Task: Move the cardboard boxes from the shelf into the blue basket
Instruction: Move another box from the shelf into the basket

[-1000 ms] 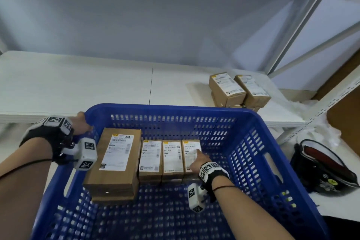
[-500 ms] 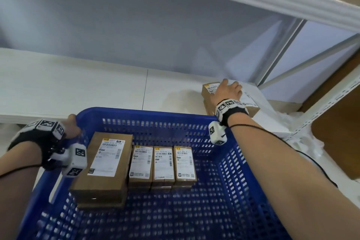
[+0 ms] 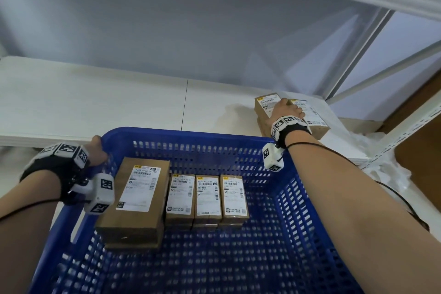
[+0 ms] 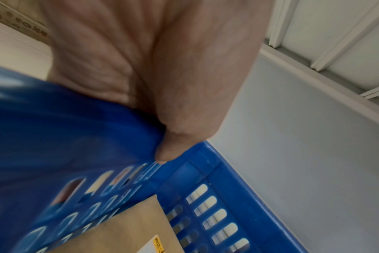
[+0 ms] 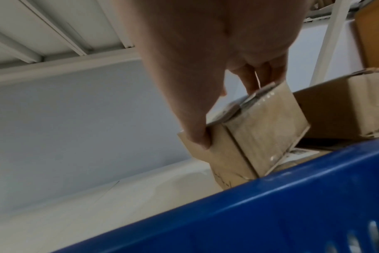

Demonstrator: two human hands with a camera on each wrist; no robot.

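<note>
Pinching shelf box, thumb wrist-view only

Blue slotted basket, brown boxes w/ white labels.

You're standing in a stockroom or parcel warehouse. White metal racking with perforated uprights and diagonal braces carries bare white shelf boards. Small cardboard boxes with printed barcode shipping labels sit on the shelf, and more fill the blue perforated plastic basket in front of you.
</note>
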